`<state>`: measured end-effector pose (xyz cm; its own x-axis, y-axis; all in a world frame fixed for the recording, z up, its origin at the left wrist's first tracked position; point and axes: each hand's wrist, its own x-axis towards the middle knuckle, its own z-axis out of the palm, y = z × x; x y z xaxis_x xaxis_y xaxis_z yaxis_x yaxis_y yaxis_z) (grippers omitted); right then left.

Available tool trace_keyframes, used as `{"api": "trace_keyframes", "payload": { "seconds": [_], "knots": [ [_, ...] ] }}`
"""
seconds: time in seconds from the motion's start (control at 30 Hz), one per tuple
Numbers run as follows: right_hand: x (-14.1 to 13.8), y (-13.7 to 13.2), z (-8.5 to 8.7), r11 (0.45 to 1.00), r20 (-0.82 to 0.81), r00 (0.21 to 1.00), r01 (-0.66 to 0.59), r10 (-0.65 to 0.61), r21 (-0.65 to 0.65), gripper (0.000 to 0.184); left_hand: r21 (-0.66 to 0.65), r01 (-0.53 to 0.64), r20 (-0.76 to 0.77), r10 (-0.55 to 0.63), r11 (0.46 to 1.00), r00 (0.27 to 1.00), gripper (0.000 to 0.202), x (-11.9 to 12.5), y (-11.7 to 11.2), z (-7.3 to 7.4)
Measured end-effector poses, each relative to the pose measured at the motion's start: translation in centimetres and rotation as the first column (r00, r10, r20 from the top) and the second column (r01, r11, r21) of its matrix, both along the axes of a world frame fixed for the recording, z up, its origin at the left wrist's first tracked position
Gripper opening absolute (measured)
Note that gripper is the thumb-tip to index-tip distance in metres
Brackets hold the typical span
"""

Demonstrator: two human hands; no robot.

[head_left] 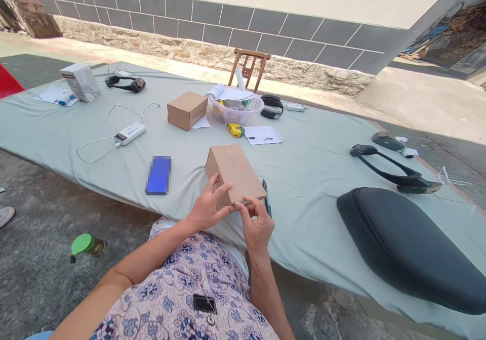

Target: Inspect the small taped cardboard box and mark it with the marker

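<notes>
A brown cardboard box [234, 172] lies on the pale green cloth-covered table [311, 178] near its front edge. My left hand [208, 207] rests on the box's near left side, thumb and fingers pressed against the near end. My right hand [256, 224] is curled, its fingertips pinching at the box's near edge, where something small may be held. A dark pen [267, 198] lies just right of the box.
A blue phone [158, 175] lies left of the box. Further back are a second cardboard box [187, 110], a power bank with cable [130, 133], a clear bowl [235, 108], a yellow tape measure [236, 130] and papers [262, 135]. A black seat cushion [410, 249] sits at right.
</notes>
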<state>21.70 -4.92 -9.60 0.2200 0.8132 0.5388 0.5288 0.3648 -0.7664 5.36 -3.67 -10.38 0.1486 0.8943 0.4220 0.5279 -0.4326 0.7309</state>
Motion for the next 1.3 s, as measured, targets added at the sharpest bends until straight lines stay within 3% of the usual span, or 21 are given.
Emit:
{"api": "trace_keyframes", "payload": {
  "seconds": [0.23,0.37,0.5,0.67,0.8,1.03,1.2,1.3],
  "knots": [
    [2.6,1.2,-0.3,0.988,-0.1,0.984,0.14,-0.146,-0.068,0.05,-0.068,0.114,0.231,-0.095,0.991,0.968,0.057,-1.4,-0.2,-0.3],
    [3.3,1.9,-1.4,0.992,-0.077,0.991,0.099,-0.105,-0.081,0.048,-0.112,0.123,0.414,-0.066,0.986,0.908,0.053,-1.9,0.1,-0.6],
    [3.1,2.2,-3.1,0.996,-0.012,0.998,0.061,-0.062,-0.066,0.043,-0.184,0.088,0.584,0.036,0.979,0.811,0.049,-2.6,0.8,-0.8],
    [2.5,1.6,-5.3,0.983,-0.152,0.986,-0.091,0.067,-0.159,0.051,-0.262,0.054,0.699,0.15,0.964,0.699,0.053,-3.3,1.2,-0.3],
    [1.7,0.4,-5.4,0.984,-0.21,0.973,-0.121,0.091,-0.134,0.048,-0.267,0.037,0.754,0.185,0.963,0.63,0.061,-2.9,0.8,0.8],
    [0.1,-2.1,-2.6,0.984,-0.27,0.953,-0.163,0.14,-0.065,0.038,-0.151,0.067,0.708,0.06,0.986,0.703,0.074,-1.5,-0.4,1.4],
    [-1.0,-2.2,-0.1,0.994,-0.395,0.916,-0.099,0.071,-0.052,0.038,-0.126,0.106,0.589,-0.012,0.986,0.808,0.107,-1.1,-1.2,1.4],
    [-1.6,-1.9,1.1,0.996,-0.444,0.895,-0.069,0.038,-0.054,0.041,-0.141,0.134,0.553,-0.034,0.981,0.832,0.122,-0.9,-1.4,1.6]
  ]
}}
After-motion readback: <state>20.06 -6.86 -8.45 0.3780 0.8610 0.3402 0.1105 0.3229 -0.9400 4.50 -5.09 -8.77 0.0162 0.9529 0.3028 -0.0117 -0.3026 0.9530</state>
